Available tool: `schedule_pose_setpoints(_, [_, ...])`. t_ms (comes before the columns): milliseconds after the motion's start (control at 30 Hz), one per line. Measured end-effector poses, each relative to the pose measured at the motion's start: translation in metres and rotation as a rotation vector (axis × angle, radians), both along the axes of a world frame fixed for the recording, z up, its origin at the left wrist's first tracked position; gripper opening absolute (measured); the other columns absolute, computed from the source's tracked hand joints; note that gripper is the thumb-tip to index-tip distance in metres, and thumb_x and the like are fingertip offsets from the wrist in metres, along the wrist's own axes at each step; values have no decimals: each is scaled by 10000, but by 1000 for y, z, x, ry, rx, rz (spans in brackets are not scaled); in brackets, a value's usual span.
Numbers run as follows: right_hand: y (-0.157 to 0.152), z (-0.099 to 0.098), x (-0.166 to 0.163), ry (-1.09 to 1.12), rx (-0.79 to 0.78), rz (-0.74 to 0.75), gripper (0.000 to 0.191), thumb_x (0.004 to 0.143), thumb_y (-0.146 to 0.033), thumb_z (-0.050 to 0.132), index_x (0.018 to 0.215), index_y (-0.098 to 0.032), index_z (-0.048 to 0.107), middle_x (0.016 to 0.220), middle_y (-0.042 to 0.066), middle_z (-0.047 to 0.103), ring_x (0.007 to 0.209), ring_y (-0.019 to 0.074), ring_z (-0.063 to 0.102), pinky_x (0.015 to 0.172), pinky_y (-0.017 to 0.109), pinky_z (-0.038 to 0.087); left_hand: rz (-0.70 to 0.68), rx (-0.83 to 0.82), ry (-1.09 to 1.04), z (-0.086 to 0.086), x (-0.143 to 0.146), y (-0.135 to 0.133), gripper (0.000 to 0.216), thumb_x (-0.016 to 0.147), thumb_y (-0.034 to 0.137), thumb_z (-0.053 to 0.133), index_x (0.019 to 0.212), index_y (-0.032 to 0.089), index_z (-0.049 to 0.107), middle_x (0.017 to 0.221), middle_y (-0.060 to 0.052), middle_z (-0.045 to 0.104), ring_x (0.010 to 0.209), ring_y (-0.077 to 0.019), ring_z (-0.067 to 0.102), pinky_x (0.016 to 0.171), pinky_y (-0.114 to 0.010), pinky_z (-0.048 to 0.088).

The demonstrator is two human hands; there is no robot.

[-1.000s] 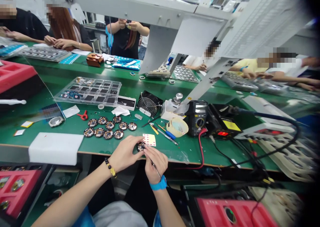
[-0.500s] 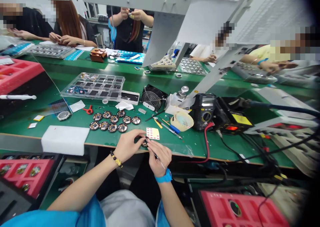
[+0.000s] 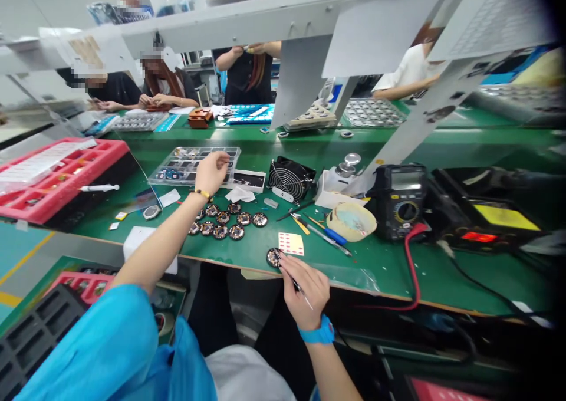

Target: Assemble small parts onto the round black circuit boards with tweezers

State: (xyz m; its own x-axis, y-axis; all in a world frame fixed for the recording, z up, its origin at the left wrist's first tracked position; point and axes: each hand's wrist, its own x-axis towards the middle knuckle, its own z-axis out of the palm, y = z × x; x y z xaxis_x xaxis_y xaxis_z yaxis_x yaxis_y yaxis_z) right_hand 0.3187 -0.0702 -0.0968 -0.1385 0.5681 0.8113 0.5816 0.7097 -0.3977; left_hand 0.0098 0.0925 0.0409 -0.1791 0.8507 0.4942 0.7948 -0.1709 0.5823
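My right hand (image 3: 305,289) rests at the near edge of the green bench (image 3: 247,247), closed around thin tweezers (image 3: 295,284) whose tips touch a round circuit board (image 3: 274,257) lying on the bench. A small sheet of red stickers (image 3: 290,243) lies just beyond that board. My left hand (image 3: 213,172) is stretched forward over a clear compartment tray (image 3: 186,164), its fingers curled in a pinch at the tray's near right part; what they hold is too small to see. Several more round boards (image 3: 227,223) lie in rows under my left forearm.
A small black fan (image 3: 289,180), a tape roll (image 3: 351,221), a multimeter (image 3: 398,200) with a red lead, and a soldering station (image 3: 490,224) stand to the right. A red tray (image 3: 57,180) lies on the left. Other people work across the bench.
My left hand has let go of the round board and reached forward to the clear tray. The board now lies on the bench under the tweezers. The camera has turned left.
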Motion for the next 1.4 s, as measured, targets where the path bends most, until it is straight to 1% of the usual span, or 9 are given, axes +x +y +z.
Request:
schedule_pose_setpoints(133, [-2,4,-1,16,-15,13,255,949,-108,711,1127,-287,740,1112,-10,826,1013,189,791,840,344,489,-21,-81,77,9,-24,48,182,857,11,614,1000,41,723,888,-41,780,855,-128,704,964,-347,585])
schedule_pose_setpoints(233, [-7,12,3,56,-122,57,230,967,-153,699,1135,-301,751,1124,1,823,1036,202,784,863,359,518,-49,-73,99,13,-23,46,123,872,50,644,934,124,720,863,7,766,888,-174,739,981,-402,590])
schedule_pose_setpoints(433, [4,40,26,349,-438,109,187,1006,-336,645,1116,-294,790,1135,42,810,1080,247,761,972,407,592,-301,-32,65,7,28,-54,178,977,289,653,1120,222,734,1138,-70,782,1019,-240,744,983,-456,605])
schedule_pose_setpoints(567, [35,51,38,421,-568,24,371,999,-538,595,1009,-230,802,1085,85,807,1024,284,755,894,414,606,-514,-143,84,-29,79,-129,377,969,417,687,1289,220,661,1278,-91,736,1179,-257,704,1036,-440,580])
schedule_pose_setpoints(667, [51,50,39,492,-662,-33,507,983,-639,548,971,-196,794,937,91,799,845,257,740,705,348,589,-581,-171,136,-58,105,-153,579,925,476,739,1417,224,565,1410,-130,654,1312,-301,621,1120,-486,516])
schedule_pose_setpoints(800, [49,47,35,293,-641,-100,510,987,-642,530,987,-211,803,918,78,792,827,245,714,795,365,558,-601,-165,183,-75,114,-153,617,893,470,775,1406,199,566,1322,-143,682,1230,-323,636,1064,-506,528])
schedule_pose_setpoints(1000, [42,45,33,235,-626,-7,398,959,-555,633,1097,-215,788,1045,76,803,833,230,743,838,387,584,-621,-134,157,-76,107,-152,498,897,414,776,1331,220,626,1258,-111,703,1195,-305,636,1035,-475,536])
schedule_pose_setpoints(1167, [38,44,37,156,-459,174,268,999,-417,625,1141,-239,767,1243,79,760,1169,258,714,1028,437,573,-594,-96,144,-78,106,-156,502,863,439,817,1285,210,671,1176,-110,688,1126,-290,641,992,-454,552])
schedule_pose_setpoints(1400, [31,40,52,-252,-372,200,445,964,-429,699,1381,-277,667,1453,87,661,1370,301,608,1171,535,496,-557,25,264,-40,53,-138,441,882,432,800,1259,222,705,1138,-105,667,1087,-272,641,982,-441,551])
